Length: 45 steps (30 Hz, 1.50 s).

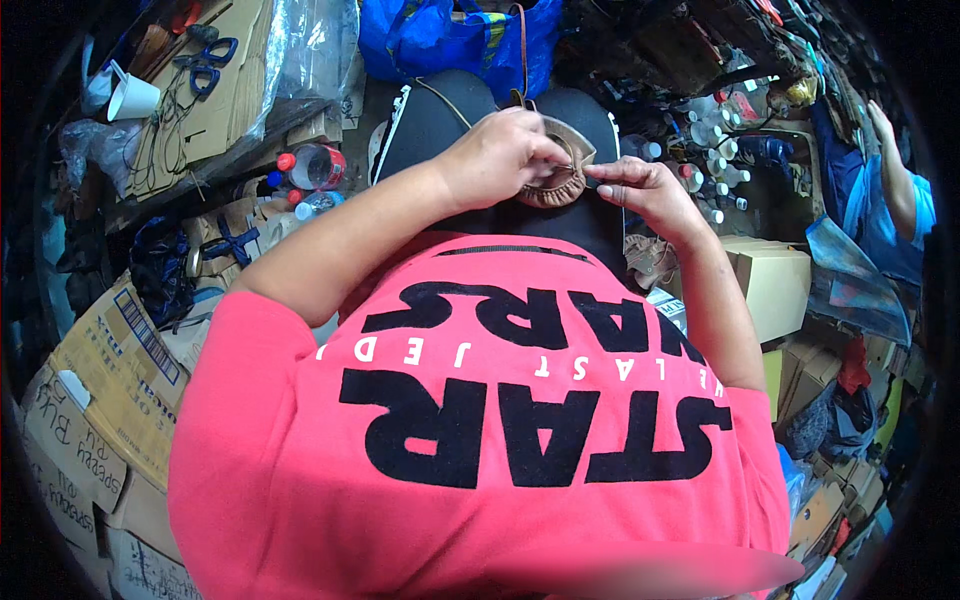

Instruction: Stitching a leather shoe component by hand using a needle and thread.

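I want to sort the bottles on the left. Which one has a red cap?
The clear plastic bottle lying on its side beside the cardboard; the smaller bottle just below has a blue cap.

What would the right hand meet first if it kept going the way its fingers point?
The right hand points left toward the brown leather piece, whose edge its fingertips already seem to touch; just beyond is the left hand. Depth is hard to judge.
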Each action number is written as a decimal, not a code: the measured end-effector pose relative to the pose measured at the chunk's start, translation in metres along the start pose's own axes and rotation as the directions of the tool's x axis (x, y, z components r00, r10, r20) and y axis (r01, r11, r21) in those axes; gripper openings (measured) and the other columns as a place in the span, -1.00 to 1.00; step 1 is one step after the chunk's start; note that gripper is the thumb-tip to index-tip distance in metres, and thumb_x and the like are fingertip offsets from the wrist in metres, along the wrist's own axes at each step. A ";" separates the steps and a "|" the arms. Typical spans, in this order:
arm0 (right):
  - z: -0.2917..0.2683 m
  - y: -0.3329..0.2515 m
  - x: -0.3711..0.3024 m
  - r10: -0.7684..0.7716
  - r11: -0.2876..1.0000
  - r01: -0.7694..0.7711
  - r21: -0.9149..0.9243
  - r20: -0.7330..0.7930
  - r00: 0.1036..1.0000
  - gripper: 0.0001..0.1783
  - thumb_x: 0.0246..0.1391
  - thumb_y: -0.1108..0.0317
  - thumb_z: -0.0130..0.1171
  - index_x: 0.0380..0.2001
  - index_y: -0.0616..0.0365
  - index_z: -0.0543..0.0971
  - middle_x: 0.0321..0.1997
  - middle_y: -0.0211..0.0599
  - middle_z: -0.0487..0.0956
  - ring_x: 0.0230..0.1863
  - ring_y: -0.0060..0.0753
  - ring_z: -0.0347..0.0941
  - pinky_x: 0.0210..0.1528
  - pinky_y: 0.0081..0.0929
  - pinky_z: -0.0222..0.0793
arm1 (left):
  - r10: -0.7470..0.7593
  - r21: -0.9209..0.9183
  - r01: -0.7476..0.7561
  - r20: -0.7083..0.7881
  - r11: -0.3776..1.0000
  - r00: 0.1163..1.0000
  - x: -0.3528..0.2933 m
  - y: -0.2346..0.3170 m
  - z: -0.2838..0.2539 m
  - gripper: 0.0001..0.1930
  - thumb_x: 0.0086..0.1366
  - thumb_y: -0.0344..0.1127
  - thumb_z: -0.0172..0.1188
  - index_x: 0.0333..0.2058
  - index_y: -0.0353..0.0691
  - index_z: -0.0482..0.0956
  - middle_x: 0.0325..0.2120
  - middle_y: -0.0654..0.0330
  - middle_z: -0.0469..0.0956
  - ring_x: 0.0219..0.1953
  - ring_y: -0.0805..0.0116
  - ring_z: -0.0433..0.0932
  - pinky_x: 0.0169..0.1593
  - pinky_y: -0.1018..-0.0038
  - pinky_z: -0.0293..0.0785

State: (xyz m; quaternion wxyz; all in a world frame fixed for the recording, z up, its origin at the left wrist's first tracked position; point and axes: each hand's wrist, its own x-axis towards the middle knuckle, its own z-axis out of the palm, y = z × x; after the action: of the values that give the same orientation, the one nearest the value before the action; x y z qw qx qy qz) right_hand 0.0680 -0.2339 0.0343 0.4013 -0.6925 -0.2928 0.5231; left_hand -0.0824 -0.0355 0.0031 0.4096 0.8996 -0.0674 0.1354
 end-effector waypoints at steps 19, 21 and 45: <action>0.012 0.010 0.013 -0.005 0.997 0.016 0.074 -0.147 0.989 -0.82 -0.06 0.43 0.30 -0.35 0.22 0.58 -0.30 -0.44 0.56 -0.25 -0.66 0.41 -0.14 -0.67 0.32 | -0.422 -0.641 0.439 0.191 0.630 0.886 0.012 -0.001 0.030 -0.87 0.10 -0.49 0.21 -0.34 -0.29 0.52 -0.52 0.33 0.48 -0.45 0.61 0.43 -0.31 0.63 0.41; 0.012 0.006 0.013 -0.021 0.998 0.028 0.048 -0.143 0.989 -0.83 -0.07 0.42 0.31 -0.38 0.22 0.59 -0.32 -0.44 0.55 -0.26 -0.66 0.41 -0.17 -0.66 0.32 | -0.409 -0.642 0.432 0.196 0.634 0.891 0.014 0.000 0.027 -0.92 0.05 -0.47 0.27 -0.45 -0.26 0.55 -0.51 0.32 0.47 -0.42 0.56 0.43 -0.28 0.58 0.40; -0.024 -0.018 -0.031 -0.276 0.954 0.238 -0.181 -0.230 0.933 -0.85 -0.07 0.34 0.29 -0.45 0.19 0.62 -0.36 -0.42 0.45 -0.29 -0.56 0.38 -0.26 -0.60 0.29 | -0.393 0.112 0.376 0.256 0.920 0.883 0.037 0.026 -0.009 -0.63 0.17 -0.02 0.14 -0.50 -0.27 0.54 -0.58 0.04 0.55 -0.47 0.13 0.56 -0.36 0.33 0.44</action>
State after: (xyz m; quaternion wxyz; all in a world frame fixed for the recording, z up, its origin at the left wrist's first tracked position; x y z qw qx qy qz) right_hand 0.0827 -0.2563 0.0680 0.4471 -0.7373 -0.3662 0.3499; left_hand -0.0547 -0.0465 0.0389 0.3882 0.9168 0.0605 -0.0720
